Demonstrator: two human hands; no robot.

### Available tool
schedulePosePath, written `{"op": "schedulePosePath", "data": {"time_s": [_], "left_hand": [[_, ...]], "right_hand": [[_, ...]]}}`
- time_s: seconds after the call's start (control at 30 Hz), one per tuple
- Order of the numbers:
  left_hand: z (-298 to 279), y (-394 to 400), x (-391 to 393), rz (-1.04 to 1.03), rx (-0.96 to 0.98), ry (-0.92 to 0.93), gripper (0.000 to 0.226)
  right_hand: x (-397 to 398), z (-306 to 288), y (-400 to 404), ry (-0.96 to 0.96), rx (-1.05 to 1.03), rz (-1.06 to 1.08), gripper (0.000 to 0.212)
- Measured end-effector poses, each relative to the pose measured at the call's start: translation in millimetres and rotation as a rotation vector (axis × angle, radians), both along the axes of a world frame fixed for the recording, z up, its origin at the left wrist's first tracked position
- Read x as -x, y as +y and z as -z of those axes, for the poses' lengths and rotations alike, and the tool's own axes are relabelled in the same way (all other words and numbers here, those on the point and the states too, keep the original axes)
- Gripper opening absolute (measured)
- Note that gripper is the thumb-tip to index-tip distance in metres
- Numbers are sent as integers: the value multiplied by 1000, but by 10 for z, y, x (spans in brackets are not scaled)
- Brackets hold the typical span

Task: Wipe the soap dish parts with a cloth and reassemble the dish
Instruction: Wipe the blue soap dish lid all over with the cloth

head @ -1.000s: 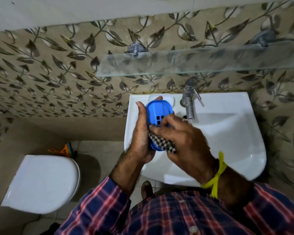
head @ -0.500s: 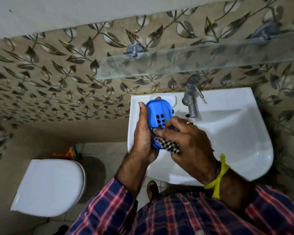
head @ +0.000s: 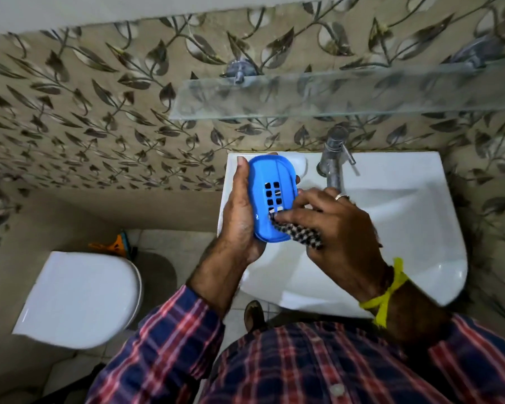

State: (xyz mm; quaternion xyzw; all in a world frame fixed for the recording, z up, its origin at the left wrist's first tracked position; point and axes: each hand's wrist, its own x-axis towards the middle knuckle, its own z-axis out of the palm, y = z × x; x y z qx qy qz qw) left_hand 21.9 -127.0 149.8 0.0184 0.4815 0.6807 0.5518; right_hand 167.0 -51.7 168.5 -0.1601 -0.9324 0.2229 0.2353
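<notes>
I watched through the head camera, and the left hand (head: 239, 217) gripped the blue soap dish part (head: 273, 199) by its long edges, thumb along the far rim and palm under the near end. It held the part above the left rear corner of the sink (head: 414, 234), tilted toward the face — I judged this was so that the slotted surface could be seen and any drops fell into the basin. The right hand (head: 338, 228) pinched the checkered cloth (head: 296, 233) under its bent fingers and pressed it on the near end of the part, just below the square drain holes. The cloth lay bunched in the palm, which I think gave a firm pad for rubbing.

Behind the part, on the rear ledge of the sink beside the tap (head: 334, 158), a white rounded thing (head: 299, 164) showed. I could not tell if it was soap or another dish part.

Compared with one second before, the grip of both hands was the same, but the right fingers had slid a little toward the near end, so more of the holes were uncovered. The part also stood closer to the rear ledge in the view — though the head itself had moved, so I do not put much weight on this. Reassembly had not begun.
</notes>
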Motion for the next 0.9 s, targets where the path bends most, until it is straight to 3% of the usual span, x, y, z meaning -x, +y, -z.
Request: {"op": "schedulePosePath", "data": {"time_s": [0.17,0.33,0.47,0.6,0.73,0.9], "left_hand": [[15,-18,59,-14,-47,-22,101],[38,17,-53,-60,6,41,102],[-13,-7,41,-81,-13,42,100],[-60,69,-142,-110,-14,45,98],[-58,80,-147,-113,-2,63,94],[-142,119,-201,-110,55,200,83]], "right_hand": [[18,2,-28,-9,-77,-70,35],[70,6,-5,70,47,93,41],[22,74,-74,12,-44,-7,39],[93,17,68,151,55,166,45],[141,-39,1,115,-56,51,43],[185,-92,91,153,52,186,52]]}}
